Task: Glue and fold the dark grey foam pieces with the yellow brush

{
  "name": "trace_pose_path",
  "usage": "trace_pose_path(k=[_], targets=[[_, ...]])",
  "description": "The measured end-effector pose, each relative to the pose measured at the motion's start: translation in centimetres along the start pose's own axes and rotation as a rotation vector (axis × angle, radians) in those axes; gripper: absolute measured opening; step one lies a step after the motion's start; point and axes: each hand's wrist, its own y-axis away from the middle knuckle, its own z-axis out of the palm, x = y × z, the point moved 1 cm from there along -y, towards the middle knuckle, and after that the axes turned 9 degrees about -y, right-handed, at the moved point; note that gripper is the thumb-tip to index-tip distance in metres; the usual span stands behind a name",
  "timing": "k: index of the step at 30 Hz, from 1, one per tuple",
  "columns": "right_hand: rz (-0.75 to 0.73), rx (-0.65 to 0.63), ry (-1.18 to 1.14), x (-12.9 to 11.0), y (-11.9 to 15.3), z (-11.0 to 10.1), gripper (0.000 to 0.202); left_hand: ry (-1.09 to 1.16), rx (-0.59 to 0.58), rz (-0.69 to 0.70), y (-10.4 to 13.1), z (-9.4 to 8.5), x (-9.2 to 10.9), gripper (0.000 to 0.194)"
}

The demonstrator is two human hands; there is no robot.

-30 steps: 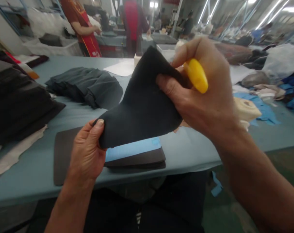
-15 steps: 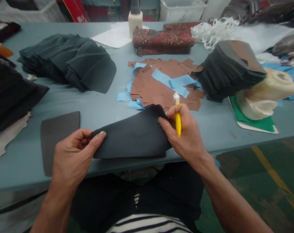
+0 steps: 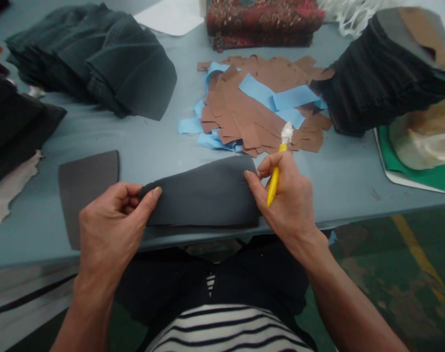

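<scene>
A dark grey sheet piece [image 3: 204, 195], leather-like, spans my two hands at the table's front edge. My left hand [image 3: 116, 220] pinches its left end, thumb on top. At the right end, my right hand [image 3: 286, 195] grips the sheet between thumb and fingers. That same hand also carries a yellow-handled brush [image 3: 274, 185], its whitish tip pointing up and away. Another grey piece [image 3: 88, 188] lies flat beside my left hand. Just beyond the held sheet is a heap of brown strips [image 3: 240, 115] with light blue strips [image 3: 296, 98] among them.
Dark folded pieces [image 3: 130, 73] are piled at the back left, with a black stack [image 3: 20, 117] at the left edge. A tall dark stack [image 3: 387, 73] stands at right beside a whitish container [image 3: 424, 142] on a green sheet [image 3: 426, 177]. A patterned red bundle [image 3: 262, 22] lies at the back.
The view has tilted down and closer, so the table things appear higher. The held sheet now lies flatter, its right end no longer curled up as much. Both hands keep their grip.
</scene>
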Motion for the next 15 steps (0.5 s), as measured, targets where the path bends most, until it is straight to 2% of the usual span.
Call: trace_pose_path(k=[7, 15], targets=[[-0.022, -0.003, 0.092, 0.66, 0.22, 0.56, 0.021, -0.066, -0.004, 0.016, 0.08, 0.28, -0.47, 0.031], [-0.021, -0.008, 0.084, 0.96, 0.41, 0.76, 0.024, -0.152, 0.001, -0.036, -0.08, 0.56, -1.07, 0.034]])
